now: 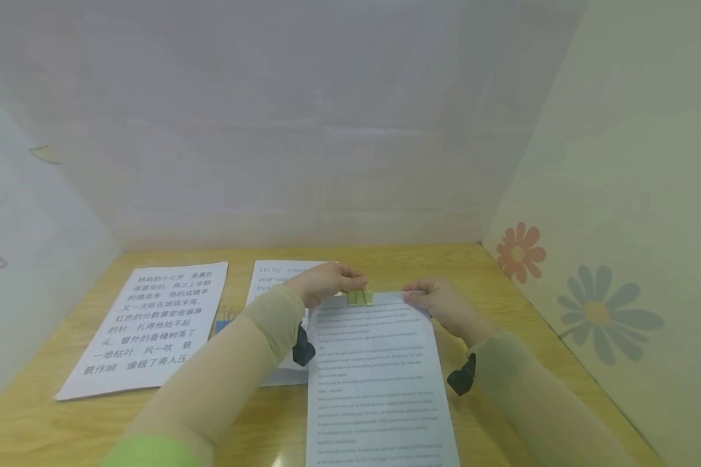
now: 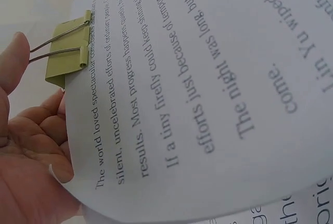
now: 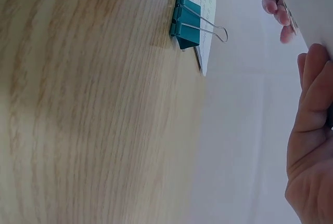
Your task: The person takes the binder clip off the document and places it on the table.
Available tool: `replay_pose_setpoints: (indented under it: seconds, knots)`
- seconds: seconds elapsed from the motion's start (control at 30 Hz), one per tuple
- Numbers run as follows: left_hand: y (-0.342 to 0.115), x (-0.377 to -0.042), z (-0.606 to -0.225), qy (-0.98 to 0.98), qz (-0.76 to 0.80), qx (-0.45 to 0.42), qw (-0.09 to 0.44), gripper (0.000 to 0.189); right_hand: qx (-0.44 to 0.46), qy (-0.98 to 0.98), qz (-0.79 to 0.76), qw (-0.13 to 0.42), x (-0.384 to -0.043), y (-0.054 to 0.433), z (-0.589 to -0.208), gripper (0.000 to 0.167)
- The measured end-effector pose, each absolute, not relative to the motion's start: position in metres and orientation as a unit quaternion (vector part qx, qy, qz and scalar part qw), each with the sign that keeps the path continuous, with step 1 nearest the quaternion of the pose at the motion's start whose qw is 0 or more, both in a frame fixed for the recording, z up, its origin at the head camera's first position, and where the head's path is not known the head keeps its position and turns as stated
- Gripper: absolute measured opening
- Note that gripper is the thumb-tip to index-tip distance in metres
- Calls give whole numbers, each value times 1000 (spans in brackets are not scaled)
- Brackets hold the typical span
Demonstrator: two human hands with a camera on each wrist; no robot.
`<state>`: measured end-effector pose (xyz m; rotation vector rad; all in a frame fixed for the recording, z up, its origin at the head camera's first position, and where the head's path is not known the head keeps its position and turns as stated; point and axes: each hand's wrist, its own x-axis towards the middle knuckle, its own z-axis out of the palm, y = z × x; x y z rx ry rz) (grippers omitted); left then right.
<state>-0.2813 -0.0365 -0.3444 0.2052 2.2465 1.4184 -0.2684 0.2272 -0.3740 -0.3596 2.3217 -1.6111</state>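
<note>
A printed stack of paper is held up by its top edge between both hands. A yellow-green binder clip sits over that edge, its wire handle pointing away from the page. My left hand is at the clip: in the left wrist view the thumb meets the end of the wire handle, and the other fingers curl behind, partly hidden by the paper. To the right of the clip, my right hand pinches the top right corner of the stack, with the thumb in front.
On the wooden table, a large-print stack with Chinese characters lies at left. Another English stack lies partly beneath the left arm. A blue-teal binder clip grips one stack's edge. Pale walls enclose the back and sides.
</note>
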Motion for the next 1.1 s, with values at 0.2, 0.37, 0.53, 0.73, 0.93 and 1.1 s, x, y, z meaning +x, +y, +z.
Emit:
replay_pose_setpoints:
  seconds: [0.2, 0.37, 0.53, 0.73, 0.93, 1.1]
  knots:
    - [-36, -281, -343, 818, 516, 50, 248, 51, -112, 803, -567, 146, -270, 227, -379, 26]
    - [-35, -280, -342, 823, 506, 62, 251, 56, -112, 800, -572, 147, -270, 227, -381, 26]
    - [-34, -280, -342, 816, 520, 72, 243, 55, -117, 795, -576, 147, -269, 228, -380, 27]
    - [-34, -280, -342, 830, 500, 85, 232, 62, -108, 794, -580, 149, -269, 229, -381, 28]
    - [-33, -280, -343, 834, 494, 92, 226, 62, -104, 774, -605, 152, -271, 230, -385, 30]
    - [-33, -280, -343, 836, 489, 86, 232, 66, -107, 761, -621, 154, -270, 230, -386, 29]
